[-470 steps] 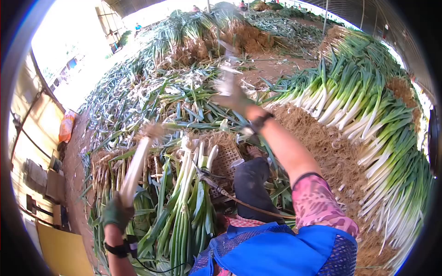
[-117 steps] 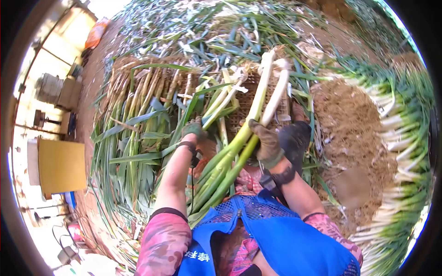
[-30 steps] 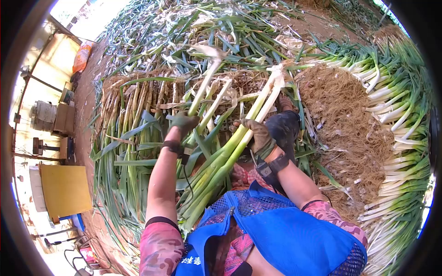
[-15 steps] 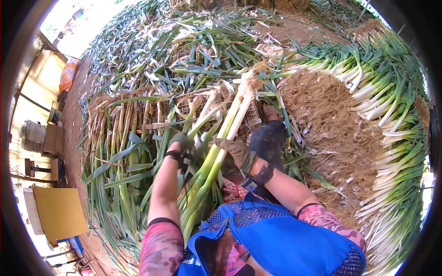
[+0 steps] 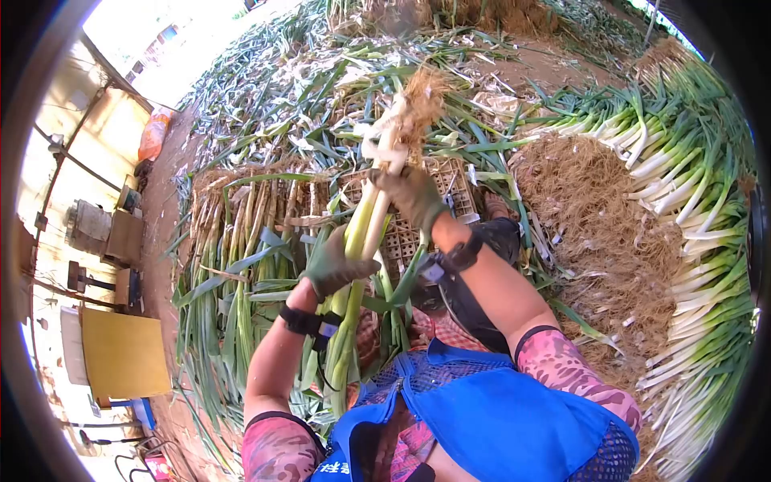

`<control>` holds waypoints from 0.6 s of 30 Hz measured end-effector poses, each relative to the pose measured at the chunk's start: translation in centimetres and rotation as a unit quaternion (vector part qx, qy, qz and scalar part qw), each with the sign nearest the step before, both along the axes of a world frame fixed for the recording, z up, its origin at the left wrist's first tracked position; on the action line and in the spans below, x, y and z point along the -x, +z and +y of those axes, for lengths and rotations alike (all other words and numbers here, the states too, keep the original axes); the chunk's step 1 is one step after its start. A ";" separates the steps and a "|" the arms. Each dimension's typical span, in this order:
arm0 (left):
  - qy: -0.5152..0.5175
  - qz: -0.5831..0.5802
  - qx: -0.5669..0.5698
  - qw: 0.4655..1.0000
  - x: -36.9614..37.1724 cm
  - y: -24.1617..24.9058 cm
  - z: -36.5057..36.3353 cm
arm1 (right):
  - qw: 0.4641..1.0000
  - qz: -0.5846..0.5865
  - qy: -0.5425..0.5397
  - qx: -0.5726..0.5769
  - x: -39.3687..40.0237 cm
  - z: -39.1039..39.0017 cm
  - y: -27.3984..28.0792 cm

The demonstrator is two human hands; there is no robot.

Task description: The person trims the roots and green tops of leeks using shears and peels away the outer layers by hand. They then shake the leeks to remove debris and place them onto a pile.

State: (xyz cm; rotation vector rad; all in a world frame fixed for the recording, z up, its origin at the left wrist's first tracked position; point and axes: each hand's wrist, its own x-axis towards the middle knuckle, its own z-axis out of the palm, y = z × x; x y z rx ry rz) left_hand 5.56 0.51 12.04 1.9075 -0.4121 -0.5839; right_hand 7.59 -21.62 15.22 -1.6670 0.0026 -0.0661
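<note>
1. Gripping a bunch of leeks (image 5: 374, 227) in both gloved hands, slanted from the right hand (image 5: 414, 197) at the far end down to the left hand (image 5: 331, 265) at the near one.
2. Clasping the green stalks in the left hand, with the thumb laid across the front and a black wristband (image 5: 301, 320) just below.
3. Clutching the same leeks in the right hand, with bent fingers over the white part, just short of shaggy, slightly blurred roots (image 5: 422, 100).
4. Trailing green leaves from below the left hand toward a blue vest (image 5: 482, 410).
5. Holding the bunch over a crate (image 5: 454, 189) full of small holes, visible beside and below the right hand.
6. Working next to a packed stack of brown-skinned leeks (image 5: 241, 217), to the left of the left hand.
7. Facing a broad tangle of loose leaves (image 5: 313, 112), beyond both hands.
8. Flanked, to the right of the right hand, by a brown root heap (image 5: 586, 209) and, farther out, by a curved row of white-stemmed leeks (image 5: 675, 201).
</note>
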 end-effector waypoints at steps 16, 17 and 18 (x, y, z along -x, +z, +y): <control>0.085 0.051 -0.001 0.995 5.4 2.5 5.0 | 0.974 -0.024 -0.222 0.040 -9.2 -12.1 2.4; 0.081 0.057 0.007 0.995 5.6 2.3 5.5 | 0.980 -0.032 -0.129 -0.146 -10.5 -13.3 1.4; 0.088 0.072 0.050 0.992 5.6 2.3 5.1 | 0.977 -0.041 -0.061 -0.202 -8.6 -11.7 3.2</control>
